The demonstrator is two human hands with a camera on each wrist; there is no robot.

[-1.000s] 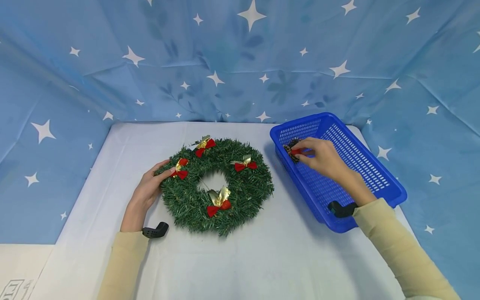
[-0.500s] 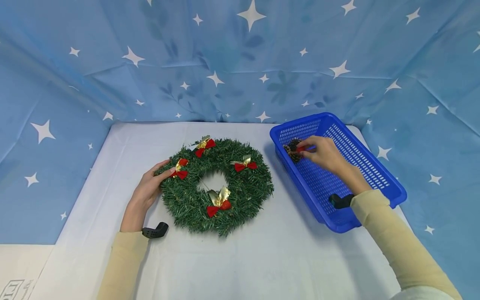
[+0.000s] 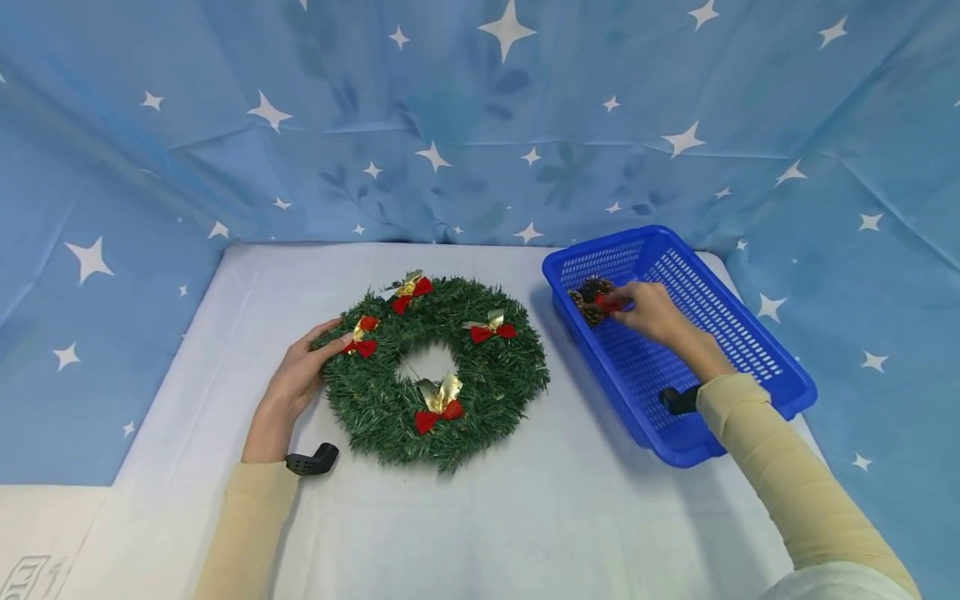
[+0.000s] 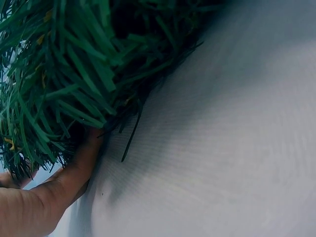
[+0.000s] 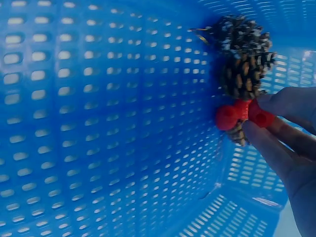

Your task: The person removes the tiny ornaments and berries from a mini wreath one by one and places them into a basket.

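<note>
A green wreath [image 3: 491,392] lies on the white table, dressed with several red bows [image 3: 492,332] and gold leaves [image 3: 448,389]. At its left edge my left hand [image 3: 294,375] grips it, thumb on top; the left wrist view shows fingers tucked under the green bristles [image 4: 74,89]. Inside the blue basket [image 3: 731,287], my right hand [image 3: 651,312] pinches a red ornament [image 5: 259,116] between thumb and fingers. A second round red piece [image 5: 227,117] sits right beside it. Brown pine cones [image 5: 242,75] are close to the fingertips at the basket's far left end.
The basket has perforated walls and a raised rim around my right hand, and it stands at the table's right side. A blue star-patterned cloth [image 3: 435,100] hangs behind and at both sides. Printed cardboard-like material [image 3: 45,542] shows at the lower left.
My right hand has shifted slightly right within the basket with the red ornament at its fingertips, and more of the pine cones shows. The left hand and wreath have stayed put.
</note>
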